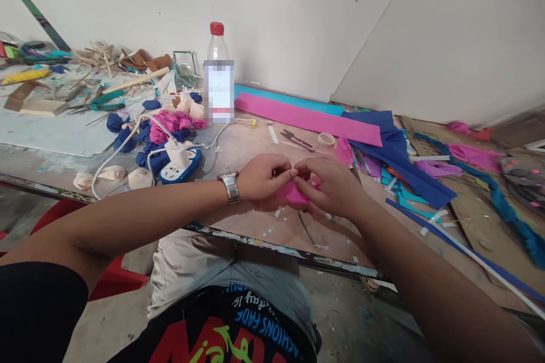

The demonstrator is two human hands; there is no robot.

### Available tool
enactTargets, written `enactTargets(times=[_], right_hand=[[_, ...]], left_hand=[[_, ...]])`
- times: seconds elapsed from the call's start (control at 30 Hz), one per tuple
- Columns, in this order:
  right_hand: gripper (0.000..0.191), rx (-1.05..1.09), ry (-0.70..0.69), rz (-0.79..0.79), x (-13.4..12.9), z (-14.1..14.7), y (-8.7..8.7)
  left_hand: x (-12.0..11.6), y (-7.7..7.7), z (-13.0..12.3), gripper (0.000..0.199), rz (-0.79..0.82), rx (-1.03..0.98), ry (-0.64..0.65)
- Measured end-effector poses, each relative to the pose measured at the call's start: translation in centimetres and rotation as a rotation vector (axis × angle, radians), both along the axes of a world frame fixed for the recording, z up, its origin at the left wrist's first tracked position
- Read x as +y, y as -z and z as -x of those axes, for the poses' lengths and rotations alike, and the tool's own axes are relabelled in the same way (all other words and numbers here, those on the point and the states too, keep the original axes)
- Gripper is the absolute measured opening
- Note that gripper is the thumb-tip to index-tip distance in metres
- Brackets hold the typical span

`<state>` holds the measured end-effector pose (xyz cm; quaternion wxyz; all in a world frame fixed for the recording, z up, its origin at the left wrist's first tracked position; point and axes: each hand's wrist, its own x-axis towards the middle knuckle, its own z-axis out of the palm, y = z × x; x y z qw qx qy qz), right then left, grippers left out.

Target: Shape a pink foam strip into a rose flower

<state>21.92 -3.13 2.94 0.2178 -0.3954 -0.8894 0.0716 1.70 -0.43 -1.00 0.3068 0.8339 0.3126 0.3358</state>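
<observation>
A piece of pink crepe paper (296,195) is pinched between my two hands, just above the table. My left hand (264,177), with a metal watch on its wrist, grips the paper with thumb and fingers closed. Opposite it, my right hand (334,184) pinches the same paper, and the thumbs and fingertips of both hands meet. Part of the paper is hidden beneath the fingers. Behind the hands lie small thread snips (298,140) and a roll of tape (326,139).
A bottle with a red cap (217,28) stands near the wall. Pink paper strip (310,119) and blue paper (400,159) lie behind. Left are a power strip (181,170) with white cable, crumpled paper flowers (166,126) and green-handled pliers (106,101). The table's front edge (272,247) is close.
</observation>
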Motion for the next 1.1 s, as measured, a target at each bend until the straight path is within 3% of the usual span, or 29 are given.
enactTargets(times=[1.1], right_hand=[[0.01, 0.027, -0.031, -0.019, 0.1, -0.09, 0.35]], left_hand=[[0.03, -0.13, -0.04, 0.036, -0.007, 0.016, 0.025]])
